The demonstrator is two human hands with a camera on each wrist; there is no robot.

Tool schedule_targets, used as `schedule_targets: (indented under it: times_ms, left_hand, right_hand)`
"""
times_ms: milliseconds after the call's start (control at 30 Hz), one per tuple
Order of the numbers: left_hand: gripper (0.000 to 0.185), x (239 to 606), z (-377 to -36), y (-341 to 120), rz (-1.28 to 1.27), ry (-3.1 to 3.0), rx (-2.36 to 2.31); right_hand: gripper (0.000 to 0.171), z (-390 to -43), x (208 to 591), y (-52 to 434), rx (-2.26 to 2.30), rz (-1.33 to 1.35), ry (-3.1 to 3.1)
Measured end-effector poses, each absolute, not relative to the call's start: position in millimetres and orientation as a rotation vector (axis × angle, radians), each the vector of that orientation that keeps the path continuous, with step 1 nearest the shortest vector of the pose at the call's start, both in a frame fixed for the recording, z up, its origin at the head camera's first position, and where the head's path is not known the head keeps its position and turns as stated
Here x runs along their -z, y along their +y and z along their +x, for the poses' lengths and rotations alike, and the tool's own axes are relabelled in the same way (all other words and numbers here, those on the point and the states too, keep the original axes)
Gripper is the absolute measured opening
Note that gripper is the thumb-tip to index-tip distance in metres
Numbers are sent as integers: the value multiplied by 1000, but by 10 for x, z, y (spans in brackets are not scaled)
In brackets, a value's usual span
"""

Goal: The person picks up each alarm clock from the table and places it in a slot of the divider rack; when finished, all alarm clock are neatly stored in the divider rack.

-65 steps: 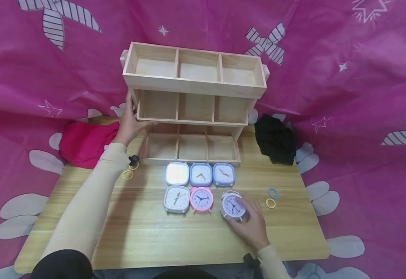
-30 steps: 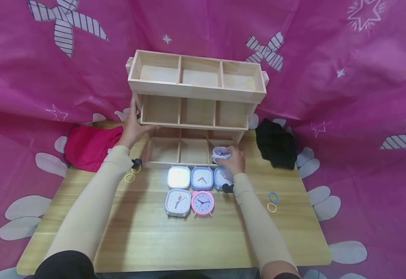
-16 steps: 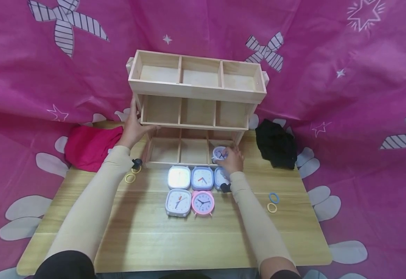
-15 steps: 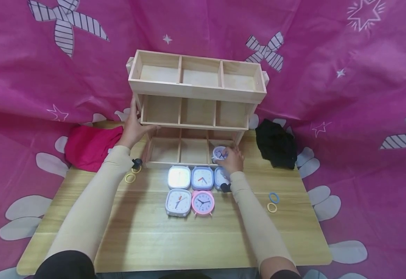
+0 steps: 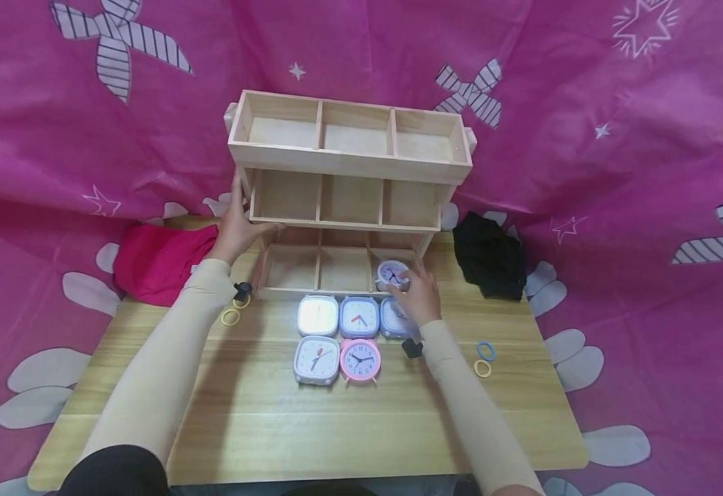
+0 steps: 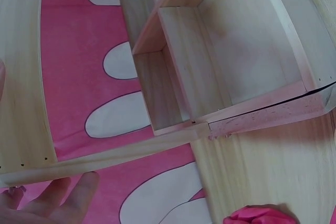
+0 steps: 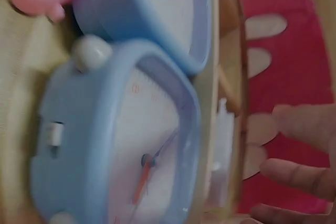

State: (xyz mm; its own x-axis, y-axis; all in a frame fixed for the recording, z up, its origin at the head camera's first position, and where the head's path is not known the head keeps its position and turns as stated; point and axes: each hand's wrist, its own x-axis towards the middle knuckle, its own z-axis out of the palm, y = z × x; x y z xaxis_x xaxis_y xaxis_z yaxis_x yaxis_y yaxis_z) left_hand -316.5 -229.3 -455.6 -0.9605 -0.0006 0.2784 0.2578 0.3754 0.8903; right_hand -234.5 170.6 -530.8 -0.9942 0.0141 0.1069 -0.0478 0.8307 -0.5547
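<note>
pink star-print cloth drapes round a wooden tabletop (image 5: pixel 262 413) bearing a three-tier wooden rack (image 5: pixel 349 160). the left hand (image 5: pixel 235 227) grips the rack's left side; the right hand (image 5: pixel 420 297), fingers loosely spread, rests just beside the round lilac clock (image 5: pixel 392 274) standing in the bottom tier's right compartment. five square clocks (image 5: pixel 338 337) crowd the rack's front; hair ties (image 5: pixel 482 358), red cloth (image 5: pixel 159 258) and black cloth (image 5: pixel 488 255) flank them. only the right wrist view shows the blue clock (image 7: pixel 121 145) close up.
</note>
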Motion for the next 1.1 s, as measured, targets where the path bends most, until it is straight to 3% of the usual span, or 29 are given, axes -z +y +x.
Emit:
schedule_targets:
  times_ms: [333,567,800,1100]
  left_hand:
    - [141,4566,-3168,-2284,-235,-2403,1607]
    - [142,4576,-3178,-2290,-234,-2403,1599]
    - [141,4569,-3181,-2303,-208,-2421,1577]
    - [141,4564,-3170,-2282,-209,-2410,1590]
  right_hand:
    - [28,-1440,5257,1709,-850,234,-2919]
    - [41,-960,5377,1668,-975,230,-3038]
    - [55,-782,5581,1625,-1167,250,-3009]
    - [56,-780,5740,1499,-1280,319,-2950]
